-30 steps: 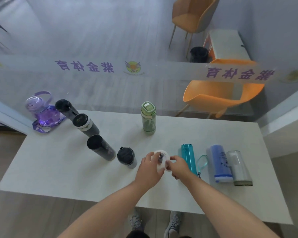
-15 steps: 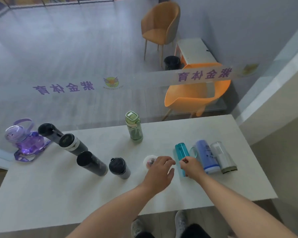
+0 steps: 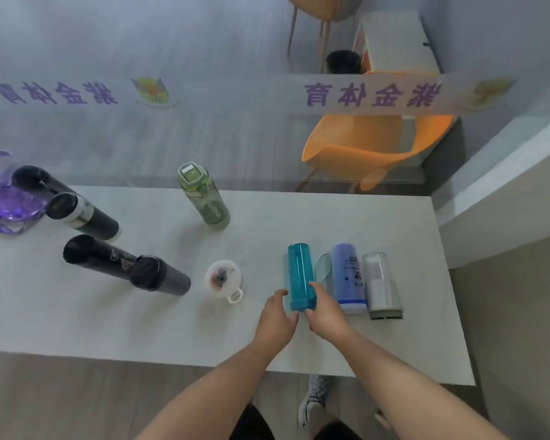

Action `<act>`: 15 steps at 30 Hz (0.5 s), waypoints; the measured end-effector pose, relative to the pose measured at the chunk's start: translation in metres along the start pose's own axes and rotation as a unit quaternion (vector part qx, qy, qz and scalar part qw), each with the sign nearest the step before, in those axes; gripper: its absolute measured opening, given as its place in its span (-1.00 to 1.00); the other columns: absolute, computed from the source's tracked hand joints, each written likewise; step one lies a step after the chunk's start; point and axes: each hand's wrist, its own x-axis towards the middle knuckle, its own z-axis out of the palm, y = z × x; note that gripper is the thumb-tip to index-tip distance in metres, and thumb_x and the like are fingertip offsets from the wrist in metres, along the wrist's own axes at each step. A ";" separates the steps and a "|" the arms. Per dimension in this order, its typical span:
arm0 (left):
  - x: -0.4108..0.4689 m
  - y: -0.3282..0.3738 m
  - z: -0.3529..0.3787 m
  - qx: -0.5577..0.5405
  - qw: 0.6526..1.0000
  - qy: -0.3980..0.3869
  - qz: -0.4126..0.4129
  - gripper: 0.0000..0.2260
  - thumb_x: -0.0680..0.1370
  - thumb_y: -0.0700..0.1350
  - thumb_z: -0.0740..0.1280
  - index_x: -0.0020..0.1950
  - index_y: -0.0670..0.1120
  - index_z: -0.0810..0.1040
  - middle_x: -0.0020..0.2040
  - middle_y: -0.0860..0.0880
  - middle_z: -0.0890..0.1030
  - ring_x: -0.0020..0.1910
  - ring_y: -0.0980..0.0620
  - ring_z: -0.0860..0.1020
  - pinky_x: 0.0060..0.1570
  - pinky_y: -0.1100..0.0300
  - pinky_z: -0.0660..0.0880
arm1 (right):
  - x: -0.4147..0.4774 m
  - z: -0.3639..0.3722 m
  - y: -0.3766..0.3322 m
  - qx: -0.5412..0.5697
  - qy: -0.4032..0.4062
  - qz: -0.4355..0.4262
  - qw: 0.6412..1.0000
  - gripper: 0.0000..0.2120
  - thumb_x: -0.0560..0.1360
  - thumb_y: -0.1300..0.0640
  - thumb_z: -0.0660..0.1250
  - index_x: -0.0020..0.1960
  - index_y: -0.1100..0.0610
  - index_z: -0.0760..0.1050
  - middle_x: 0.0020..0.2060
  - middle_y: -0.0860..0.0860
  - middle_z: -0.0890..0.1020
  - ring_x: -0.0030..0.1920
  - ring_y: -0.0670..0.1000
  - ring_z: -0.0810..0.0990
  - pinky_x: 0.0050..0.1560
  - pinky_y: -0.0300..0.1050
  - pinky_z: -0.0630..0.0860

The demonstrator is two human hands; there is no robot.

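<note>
1. Both hands meet at the near end of a teal bottle (image 3: 300, 274). My right hand (image 3: 326, 317) holds it, with the thumb laid over the barrel. My left hand (image 3: 277, 315) lies against the opposite side, thumb alongside; I cannot tell whether it truly grips.
2. Lying on its side on the pale, matte table (image 3: 172, 315), the bottle points straight away from the hands, and its capped end sits between them.
3. It is see-through hard plastic and looks empty, so I judge it light and stiff. The barrel is smooth and round, likely to roll or slip. I would take hold around the squarer cap end, or wrap the barrel just beyond it.
4. Just right of my right hand lies a blue bottle (image 3: 348, 277) with a frosted finish. Touching its far side is a clear tumbler (image 3: 381, 285) with a grey base.
5. Left of my left hand sits a round white lid (image 3: 223, 277) with a small loop. Further left is a group of black flasks (image 3: 102, 258).
6. Beyond the hands, a green bottle (image 3: 204, 198) with a flip cap stands upright, well apart.
</note>
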 end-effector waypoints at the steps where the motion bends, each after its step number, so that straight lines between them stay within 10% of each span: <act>1: 0.001 -0.001 0.006 -0.014 1.000 0.004 -0.009 -0.51 0.58 -0.07 0.36 0.48 -0.02 0.31 0.39 -0.04 0.46 0.33 0.00 0.47 0.30 0.11 0.44 | 0.001 0.001 0.003 0.007 -0.002 0.001 1.000 -0.37 0.57 0.22 0.27 0.54 -0.11 0.12 0.11 -0.01 0.56 -0.06 0.01 0.63 0.00 0.03 0.65; 15: -0.019 0.000 -0.027 -0.004 0.997 0.063 0.038 -0.59 0.58 0.06 0.38 0.39 0.07 0.36 0.09 0.07 0.55 0.02 0.15 0.54 -0.02 0.42 0.40 | -0.017 -0.036 -0.021 0.062 -0.115 -0.005 0.991 -0.35 0.58 -0.09 0.36 0.58 -0.10 0.15 0.10 0.00 0.60 -0.13 -0.01 0.68 -0.24 -0.23 0.59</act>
